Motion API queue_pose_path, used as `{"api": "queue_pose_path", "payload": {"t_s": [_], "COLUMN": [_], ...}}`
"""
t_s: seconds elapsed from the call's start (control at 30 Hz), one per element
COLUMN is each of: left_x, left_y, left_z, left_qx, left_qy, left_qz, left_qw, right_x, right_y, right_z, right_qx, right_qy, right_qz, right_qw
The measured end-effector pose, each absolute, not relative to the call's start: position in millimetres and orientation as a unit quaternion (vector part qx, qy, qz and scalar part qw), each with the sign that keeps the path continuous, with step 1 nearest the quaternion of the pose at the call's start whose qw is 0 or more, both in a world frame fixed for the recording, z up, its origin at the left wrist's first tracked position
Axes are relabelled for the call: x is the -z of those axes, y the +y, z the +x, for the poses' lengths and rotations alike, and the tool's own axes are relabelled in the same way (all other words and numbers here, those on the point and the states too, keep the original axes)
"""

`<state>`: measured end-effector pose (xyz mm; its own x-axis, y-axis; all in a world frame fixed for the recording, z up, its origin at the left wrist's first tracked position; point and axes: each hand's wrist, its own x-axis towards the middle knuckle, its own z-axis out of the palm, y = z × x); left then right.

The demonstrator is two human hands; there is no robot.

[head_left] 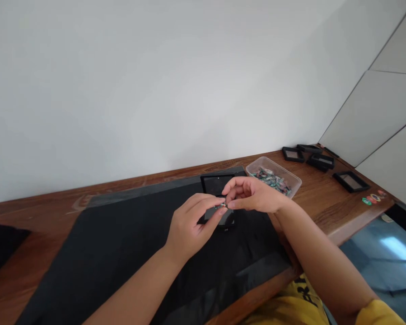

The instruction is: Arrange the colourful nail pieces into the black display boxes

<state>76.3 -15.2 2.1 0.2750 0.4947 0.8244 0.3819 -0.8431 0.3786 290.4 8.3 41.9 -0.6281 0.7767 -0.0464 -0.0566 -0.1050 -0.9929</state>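
My left hand (191, 221) and my right hand (255, 194) meet over the black mat (128, 248). Between their fingertips is a small shiny piece (222, 206), pinched from both sides; its exact kind is too small to make out. Beneath the hands lies an opened black case (217, 184) with a dark, glossy panel in its upper part. My fingers cover much of its lower half. Just beyond my right hand stands a clear plastic container (287, 169) holding many small, multicoloured pieces (272, 179).
Several black frame-like cases, among them one case (352, 181), rest on the wooden table (321, 212) at the right. Small coloured rings (372, 198) lie near its right edge. A white wall (138, 90) rises behind. Some black material (2, 248) is at far left.
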Motion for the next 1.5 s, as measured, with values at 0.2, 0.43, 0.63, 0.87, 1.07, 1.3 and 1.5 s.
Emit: {"api": "queue_pose_path", "payload": {"t_s": [0.2,0.43,0.63,0.87,1.07,1.3,1.5], "left_x": [-2.1,-3.7,-3.4,-0.1,-2.1,-3.9,-3.5], "left_y": [-15.2,-16.1,-17.5,-14.9,-15.1,-16.6,-13.7], "left_z": [76.4,75.3,77.2,79.0,82.6,84.6,84.1], "left_qx": [-0.539,-0.568,-0.573,-0.556,-0.55,-0.533,-0.539], "left_qy": [0.278,0.277,0.319,0.412,0.428,0.435,0.403], "left_qz": [0.793,0.773,0.747,0.669,0.621,0.62,0.608], "left_qw": [0.063,0.059,0.113,0.271,0.359,0.377,0.422], "right_x": [-44.2,-42.0,-41.8,-43.1,-44.8,-45.1,-37.3], "right_y": [7.2,8.3,5.8,4.5,3.7,2.4,3.0], "right_z": [288.9,287.5,283.7,279.5,279.6,277.5,278.1], "right_qx": [-0.667,-0.658,-0.654,-0.626,-0.616,-0.605,-0.536], "right_qy": [-0.597,-0.585,-0.593,-0.601,-0.591,-0.611,-0.653], "right_qz": [-0.321,-0.342,-0.359,-0.397,-0.41,-0.382,-0.369], "right_qw": [0.309,0.329,0.303,0.298,0.32,0.338,0.388]}}
